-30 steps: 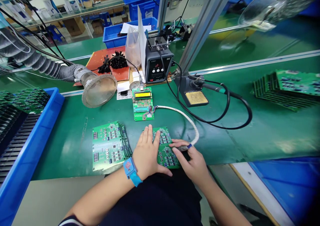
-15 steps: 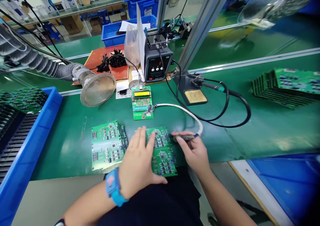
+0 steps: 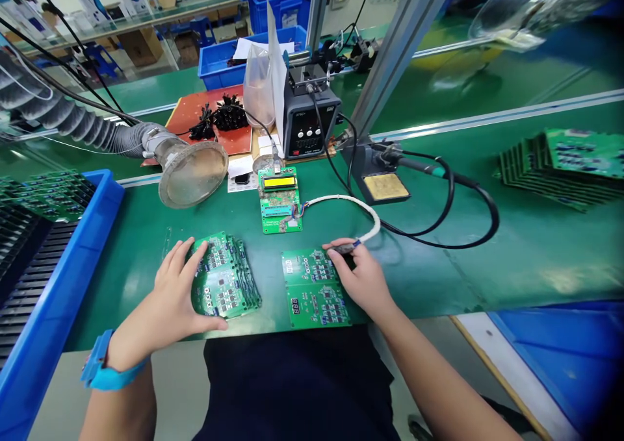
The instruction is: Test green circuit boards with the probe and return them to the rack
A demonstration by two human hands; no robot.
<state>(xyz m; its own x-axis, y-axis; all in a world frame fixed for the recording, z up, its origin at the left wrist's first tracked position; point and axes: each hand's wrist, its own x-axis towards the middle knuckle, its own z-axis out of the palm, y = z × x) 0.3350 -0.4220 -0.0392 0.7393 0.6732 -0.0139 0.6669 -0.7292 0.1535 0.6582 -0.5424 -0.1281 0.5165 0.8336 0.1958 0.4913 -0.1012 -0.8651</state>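
Note:
My left hand [image 3: 170, 298] lies with fingers spread on a fanned stack of green circuit boards [image 3: 229, 278] near the bench's front edge. A single green circuit board [image 3: 312, 288] lies flat to the right of the stack. My right hand [image 3: 358, 275] is closed on a small connector plug [image 3: 344, 248] at the end of a white cable [image 3: 358, 207], pressed at that board's upper right corner. The cable runs back to a small green board with a yellow display [image 3: 279, 199].
A blue bin [image 3: 63, 278] of boards stands at the left. A fume-extraction hose and funnel [image 3: 190, 171], a soldering station [image 3: 307, 121] and an iron stand [image 3: 385, 184] with black cable sit behind. More green boards [image 3: 560, 165] are stacked at the right.
My left hand left the single board and moved left onto the fanned stack. My right hand carried the plug up to the single board's upper right corner.

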